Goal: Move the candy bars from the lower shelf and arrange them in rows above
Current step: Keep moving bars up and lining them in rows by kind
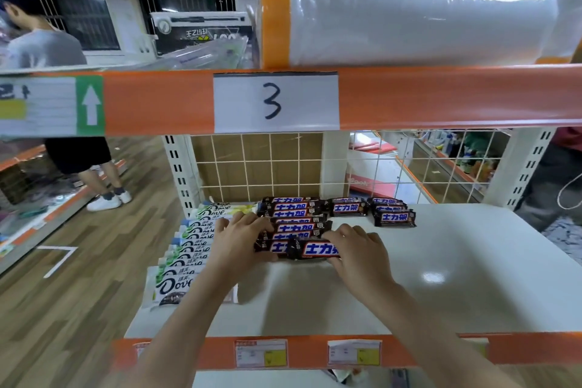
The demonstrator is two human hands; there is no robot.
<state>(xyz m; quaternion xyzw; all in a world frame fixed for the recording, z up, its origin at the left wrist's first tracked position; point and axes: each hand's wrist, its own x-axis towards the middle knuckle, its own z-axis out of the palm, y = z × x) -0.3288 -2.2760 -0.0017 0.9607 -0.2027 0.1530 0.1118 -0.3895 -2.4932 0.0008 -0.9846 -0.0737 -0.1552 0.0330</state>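
On the white shelf (441,261), a row of dark brown candy bars (293,217) runs back toward the wire grid. My left hand (242,238) grips the left end of the row's front bar (274,246). My right hand (356,249) holds another dark bar (318,250) just right of it, fingers curled over its right end. Two short stacks of the same bars (348,207) (393,216) lie farther back to the right. A row of white Dove bars (185,249) fills the shelf's left side.
The orange beam marked "3" (275,101) crosses overhead with large plastic-wrapped rolls (409,12) on it. A white upright (181,173) stands at the shelf's back left. A person (47,47) stands in the aisle on the left. Price tags (261,353) line the orange front edge.
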